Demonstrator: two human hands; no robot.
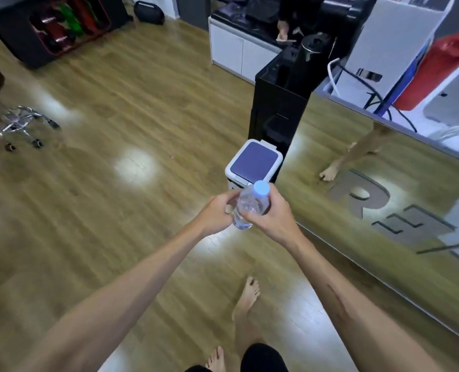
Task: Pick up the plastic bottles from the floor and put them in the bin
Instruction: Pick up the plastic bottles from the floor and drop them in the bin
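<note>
A clear plastic bottle [251, 206] with a light blue cap is held upright in front of me, above the floor. My right hand [272, 210] is wrapped around its body from the right. My left hand [219, 212] touches the bottle's lower left side with curled fingers. Just beyond the bottle stands the bin [253, 163], white with a grey-blue lid, and the lid is closed. No other bottle shows on the floor.
A mirror wall [384, 200] with grey lettering runs along the right. A black cabinet [276, 103] stands right behind the bin. A chrome wheeled stool [21, 122] is far left, a dumbbell rack [59, 25] at the back. My bare feet [245, 299] are on the wood floor.
</note>
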